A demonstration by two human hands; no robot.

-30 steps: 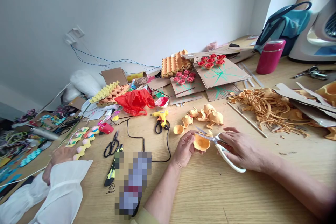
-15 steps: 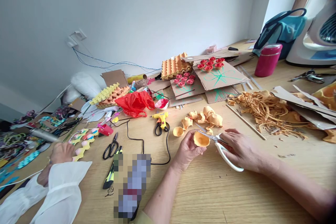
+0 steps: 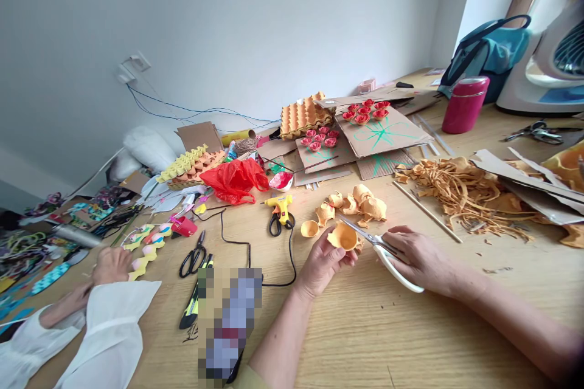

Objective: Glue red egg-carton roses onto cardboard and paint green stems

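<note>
Between its thumb and fingers my left hand (image 3: 322, 264) holds an orange egg-carton cup (image 3: 343, 238), its hollow side turned up toward me and its rim uneven. My right hand (image 3: 417, 258) is closed around the white-handled scissors (image 3: 396, 267). The scissor blades lie at the cup's far right rim, and I cannot tell whether they bite into it. Just beyond sit several cut orange cups (image 3: 371, 208) in a loose group, with one small round cup (image 3: 309, 229) to their left.
A yellow glue gun (image 3: 279, 202) and black scissors (image 3: 193, 258) lie left of my hands. Orange trimmings (image 3: 456, 194) are heaped at right beside a wooden stick (image 3: 429, 213). Cardboard with red paper flowers (image 3: 362, 118) stands behind. At far left, another person's hands (image 3: 112, 264) work near a yellow carton strip.
My left hand has turned the cup and shifted it slightly left, so its jagged side shows. The scissors moved a little with it. The other person's hands have shifted slightly.
</note>
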